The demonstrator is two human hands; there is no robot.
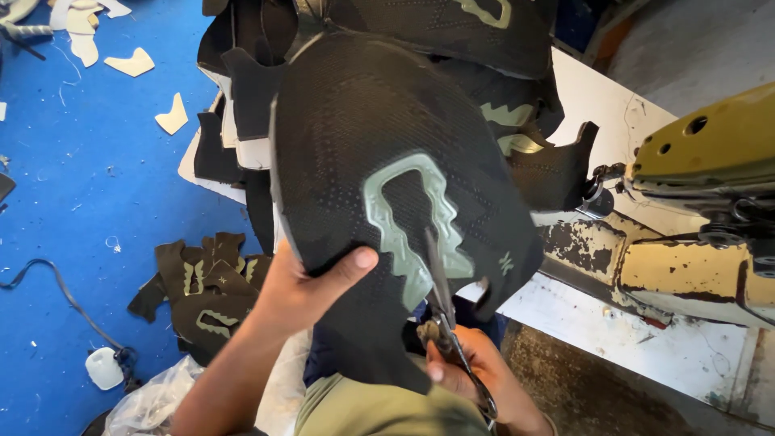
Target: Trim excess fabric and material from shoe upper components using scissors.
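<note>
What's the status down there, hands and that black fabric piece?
Left hand fingers grip black knit shoe upper. Right hand holds scissors, blades on green trim. More uppers stacked behind; nothing blocking.

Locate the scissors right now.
In the head view, the scissors sit low centre-right, gripped by the right hand, blades pointing up over the pale green outline on the black knit shoe upper that the left hand holds.
</note>
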